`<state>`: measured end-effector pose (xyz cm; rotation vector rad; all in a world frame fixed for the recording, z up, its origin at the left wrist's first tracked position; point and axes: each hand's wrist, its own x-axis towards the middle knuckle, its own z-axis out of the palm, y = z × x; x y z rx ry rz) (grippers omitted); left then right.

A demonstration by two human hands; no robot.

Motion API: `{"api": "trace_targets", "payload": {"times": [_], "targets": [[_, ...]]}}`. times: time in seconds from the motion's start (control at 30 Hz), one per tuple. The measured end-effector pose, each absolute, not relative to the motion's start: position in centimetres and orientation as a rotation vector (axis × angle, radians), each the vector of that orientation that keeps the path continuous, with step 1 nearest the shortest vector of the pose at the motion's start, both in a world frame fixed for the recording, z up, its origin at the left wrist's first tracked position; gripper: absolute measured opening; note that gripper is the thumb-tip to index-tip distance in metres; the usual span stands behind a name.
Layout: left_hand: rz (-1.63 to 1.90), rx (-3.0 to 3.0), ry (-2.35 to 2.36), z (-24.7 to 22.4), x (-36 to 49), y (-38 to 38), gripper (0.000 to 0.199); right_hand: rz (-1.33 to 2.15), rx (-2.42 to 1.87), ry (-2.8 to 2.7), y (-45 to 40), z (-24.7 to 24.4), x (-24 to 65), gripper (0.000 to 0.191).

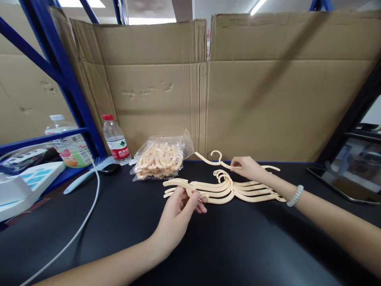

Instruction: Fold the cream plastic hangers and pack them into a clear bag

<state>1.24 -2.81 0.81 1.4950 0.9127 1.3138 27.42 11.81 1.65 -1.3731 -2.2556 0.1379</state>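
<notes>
Several cream hangers point(220, 194) lie stacked on the black table, their hooks bunched near the middle. Behind them another cream hanger point(208, 159) has its hook pointing up, and the closed fingers of my right hand point(247, 167) pinch its right arm. In front of the stack's left side, my left hand point(181, 210) is closed on a cream piece point(178, 184) that slants between thumb and fingers. The shape of that piece's far end is partly hidden by my fingers. A clear plastic bag point(160, 157) full of small cream hook-like parts rests behind my left hand.
A red-capped water bottle point(116, 141), a black mouse-like object point(111, 169) and a light blue brush point(86, 176) are at the left. A white cable point(89, 212) crosses the left side of the table point(238, 250). Cardboard point(268, 99) stands behind; a dark tablet-like device point(342, 184) lies right.
</notes>
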Motion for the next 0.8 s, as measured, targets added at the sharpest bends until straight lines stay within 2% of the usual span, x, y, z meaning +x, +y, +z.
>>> {"api": "trace_targets", "payload": {"times": [0.2, 0.4, 0.63, 0.8], "targets": [[1.325, 1.454, 0.964, 1.2, 1.4, -3.2, 0.019, 0.065, -1.32, -2.131, 8.7, 3.5, 29.0, 0.01], [1.317, 1.481, 1.006, 1.6, 1.3, -2.9, 0.02, 0.21, -1.239, -2.073, 5.2, 3.1, 30.0, 0.023], [1.33, 1.381, 0.995, 1.3, 1.2, -2.0, 0.016, 0.355, -1.12, -2.145, 2.2, 3.0, 29.5, 0.015], [1.335, 1.264, 0.931, 1.0, 1.1, -1.5, 0.017, 0.346, -1.18, -2.118, 1.6, 3.0, 29.7, 0.018]]}}
